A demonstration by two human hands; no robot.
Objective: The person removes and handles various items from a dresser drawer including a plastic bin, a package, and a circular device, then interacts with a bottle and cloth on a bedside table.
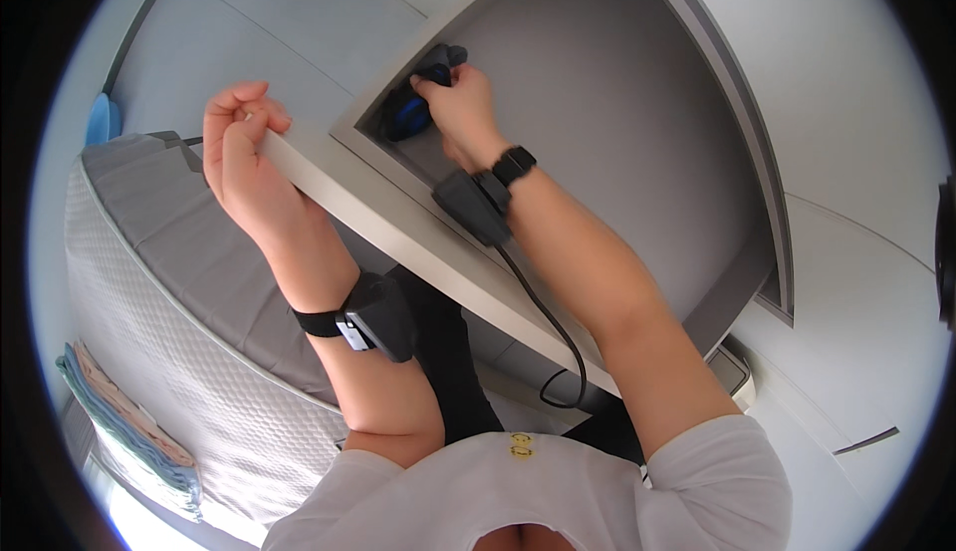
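Observation:
A pulled-out drawer (607, 93) with a grey inside and a pale front panel (388, 227) lies before me. At the panel's far left corner is my left hand (247, 158), its fingers curled round the edge. My right hand (464, 113) reaches into the drawer's left corner. Its thumb and fingers are closed on a dark black-and-blue object (406, 113), whose exact kind I cannot make out. The object lies against the corner walls, and part of it is hidden by my fingers.
To the left stands a bed (199, 292) with a quilted pale side and grey cover. Folded cloths (129, 417) lie on it at the lower left. A blue object (102, 118) stands beyond. A black cable (538, 297) hangs from the device on my right wrist (473, 203).

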